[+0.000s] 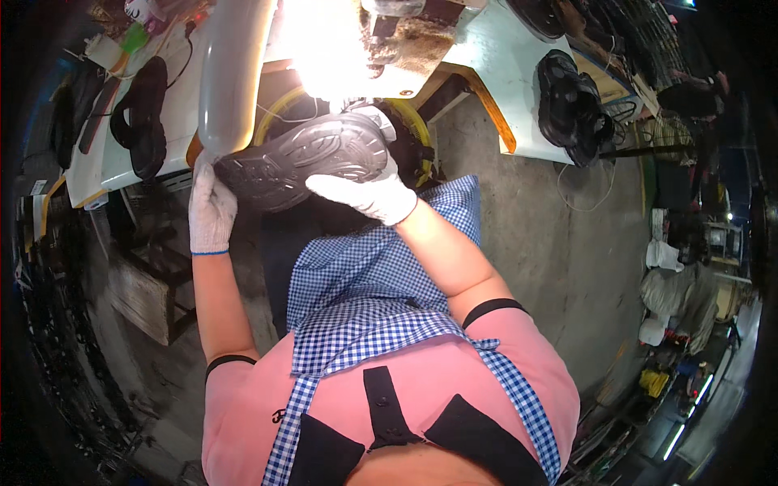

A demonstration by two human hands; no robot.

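A black shoe sole (304, 158) is held tilted below the bright lamp, its grooved tread facing me. My left hand (212, 209), in a white glove, grips the sole's left end. The gloved right hand (366, 196) is closed around the other end, thumb lying across the tread and the fingers mostly hidden behind. That right end sits close under a machine head (413, 53), beside a small metal part; whether they touch I cannot tell. The upper side of the sole is out of sight.
A thick grey tube (231, 81) comes down just above my left hand. Black slippers (144, 121) lie on the left table, black sandals (567, 101) on the right one. Behind the sole shows a yellow-rimmed wheel (420, 134). A wooden stool (146, 296) stands lower left.
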